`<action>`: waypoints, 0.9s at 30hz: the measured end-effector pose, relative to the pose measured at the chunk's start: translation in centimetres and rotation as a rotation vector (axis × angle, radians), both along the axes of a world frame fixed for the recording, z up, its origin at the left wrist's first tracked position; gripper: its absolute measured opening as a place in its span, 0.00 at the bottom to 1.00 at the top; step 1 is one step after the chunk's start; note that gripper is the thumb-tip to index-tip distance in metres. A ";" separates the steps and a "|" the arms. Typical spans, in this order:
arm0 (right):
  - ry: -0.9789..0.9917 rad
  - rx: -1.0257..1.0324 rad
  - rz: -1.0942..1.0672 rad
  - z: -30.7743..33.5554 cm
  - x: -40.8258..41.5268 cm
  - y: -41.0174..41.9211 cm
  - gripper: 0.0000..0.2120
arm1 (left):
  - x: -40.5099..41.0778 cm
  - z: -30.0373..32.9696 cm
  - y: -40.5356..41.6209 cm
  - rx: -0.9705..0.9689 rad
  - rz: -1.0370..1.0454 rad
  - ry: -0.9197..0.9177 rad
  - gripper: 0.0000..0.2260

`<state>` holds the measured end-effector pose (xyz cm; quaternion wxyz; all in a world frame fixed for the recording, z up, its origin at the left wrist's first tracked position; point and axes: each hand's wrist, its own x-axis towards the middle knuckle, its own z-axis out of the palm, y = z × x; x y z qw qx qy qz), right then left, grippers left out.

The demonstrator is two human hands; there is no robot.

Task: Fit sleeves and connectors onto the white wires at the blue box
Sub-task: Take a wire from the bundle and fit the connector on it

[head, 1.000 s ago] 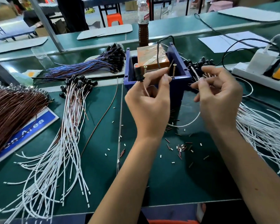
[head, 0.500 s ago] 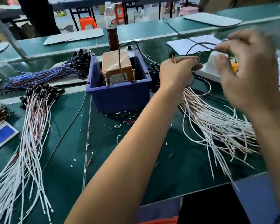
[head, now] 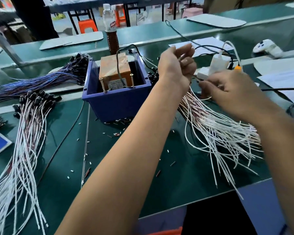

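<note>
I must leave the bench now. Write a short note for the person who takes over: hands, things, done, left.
Left hand: raised right of the blue box, fist closed on a wire.
Right hand: pinching a wire at the top of the right wire bundle.
Done, it seems: the wire bundle with black connectors, left of the box.
Left: the right bundle; many ends look bare.
Small loose sleeves lie on the green mat.

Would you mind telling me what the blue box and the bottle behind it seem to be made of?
Blue box: apparently moulded plastic, matte, with an even colour and a thick rim. Bottle: probably clear plastic; see-through upper part, dark liquid below.
</note>
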<state>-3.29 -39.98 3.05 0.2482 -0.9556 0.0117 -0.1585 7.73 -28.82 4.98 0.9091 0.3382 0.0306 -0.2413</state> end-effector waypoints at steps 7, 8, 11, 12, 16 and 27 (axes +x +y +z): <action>-0.210 -0.040 -0.102 4.6 -3.2 -1.4 0.14 | 1.1 1.8 0.6 -0.130 0.050 0.030 0.25; -0.208 -0.020 -0.111 5.5 -3.8 -1.3 0.14 | 1.1 1.7 0.6 -0.093 0.054 0.024 0.26; -0.176 0.038 -0.074 6.3 -4.7 -0.9 0.13 | 1.4 1.0 0.6 0.202 0.067 -0.033 0.26; -0.107 -0.018 -0.109 6.0 -4.6 -0.7 0.13 | 1.6 0.5 0.5 0.362 0.070 -0.068 0.26; 0.361 -0.247 -0.175 2.5 -3.0 0.0 0.15 | 2.7 -1.6 -0.2 0.882 0.081 -0.247 0.25; 0.341 -0.285 -0.299 -3.6 -0.9 0.6 0.10 | 3.0 -6.8 0.1 1.073 0.091 -0.347 0.13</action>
